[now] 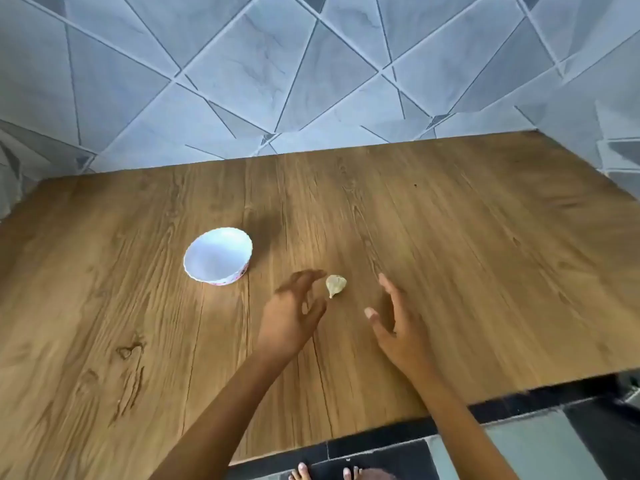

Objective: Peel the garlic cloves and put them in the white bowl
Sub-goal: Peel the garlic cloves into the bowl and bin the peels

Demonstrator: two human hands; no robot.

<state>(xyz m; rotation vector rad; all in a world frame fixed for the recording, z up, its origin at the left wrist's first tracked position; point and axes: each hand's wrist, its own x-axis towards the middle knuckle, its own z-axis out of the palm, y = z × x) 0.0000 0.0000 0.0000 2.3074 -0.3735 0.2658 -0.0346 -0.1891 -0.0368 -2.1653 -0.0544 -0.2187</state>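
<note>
Slightly blurred, left hand (291, 317) spreads beside pale, papery, teardrop-shaped garlic (336, 285).
Right hand (398, 329) likewise spread; scalloped white bowl (216, 258) beyond the left hand.

Open hands (292, 311) (398, 323) flank garlic (335, 285) near white bowl (218, 256).

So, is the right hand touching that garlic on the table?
Apart. The head view shows a strip of bare table between the garlic and the right hand, which holds nothing.
</note>
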